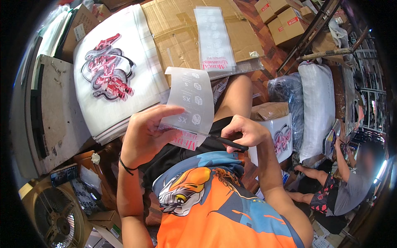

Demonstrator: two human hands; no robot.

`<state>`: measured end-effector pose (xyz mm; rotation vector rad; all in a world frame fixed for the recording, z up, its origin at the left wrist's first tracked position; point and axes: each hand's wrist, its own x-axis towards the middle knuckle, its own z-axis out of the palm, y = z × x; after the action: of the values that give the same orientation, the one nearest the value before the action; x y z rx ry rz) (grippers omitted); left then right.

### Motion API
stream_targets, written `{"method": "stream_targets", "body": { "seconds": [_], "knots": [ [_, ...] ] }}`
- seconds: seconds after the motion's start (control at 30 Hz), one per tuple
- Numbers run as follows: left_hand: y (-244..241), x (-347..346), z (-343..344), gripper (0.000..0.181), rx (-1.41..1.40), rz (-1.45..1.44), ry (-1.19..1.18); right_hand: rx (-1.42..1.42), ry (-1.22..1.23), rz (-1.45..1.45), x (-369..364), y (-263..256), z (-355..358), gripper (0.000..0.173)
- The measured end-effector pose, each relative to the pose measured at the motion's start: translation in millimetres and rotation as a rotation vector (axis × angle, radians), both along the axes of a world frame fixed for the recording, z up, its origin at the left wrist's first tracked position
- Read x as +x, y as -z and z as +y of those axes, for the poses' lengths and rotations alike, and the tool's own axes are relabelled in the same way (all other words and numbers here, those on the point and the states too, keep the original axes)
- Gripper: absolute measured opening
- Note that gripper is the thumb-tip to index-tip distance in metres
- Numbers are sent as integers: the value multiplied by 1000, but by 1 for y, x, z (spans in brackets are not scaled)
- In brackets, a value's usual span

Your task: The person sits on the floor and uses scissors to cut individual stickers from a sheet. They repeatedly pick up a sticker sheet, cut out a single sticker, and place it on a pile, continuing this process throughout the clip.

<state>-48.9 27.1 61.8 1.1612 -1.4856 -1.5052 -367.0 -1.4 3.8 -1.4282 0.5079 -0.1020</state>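
Note:
My left hand (149, 130) holds a translucent printed film sheet (190, 90) by its left side, fingers over its face and thumb lower down. The sheet curves upward and carries pale logos and size marks, with red lettering at its lower end. My right hand (242, 133) is closed on the black handle of a slim tool, likely scissors (228, 143), whose tip meets the sheet's right edge near the red lettering. Similar printed film strips (215, 37) lie stacked on a flattened cardboard box (173, 31) beyond my hands.
A thick stack of large printed sheets (124, 62) stands at the left, beside a pale board (59, 114). A fan (59, 220) is at lower left. Cardboard boxes (283, 23) and a white sack (318, 108) are at right. Another person (347, 192) sits at far right.

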Motion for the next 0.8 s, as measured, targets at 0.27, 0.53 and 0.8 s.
{"method": "stream_targets", "body": {
  "seconds": [0.27, 0.53, 0.8],
  "knots": [
    [6, -10, 1, 45, -28, 4, 51, 9, 22, -4, 8, -2, -1, 30],
    [15, -15, 4, 44, 35, 87, 23, -10, 25, 12, 7, 1, 1, 27],
    [18, -14, 6, 44, 94, 65, 21, -33, 60, 68, 5, -3, 2, 28]
  ]
}}
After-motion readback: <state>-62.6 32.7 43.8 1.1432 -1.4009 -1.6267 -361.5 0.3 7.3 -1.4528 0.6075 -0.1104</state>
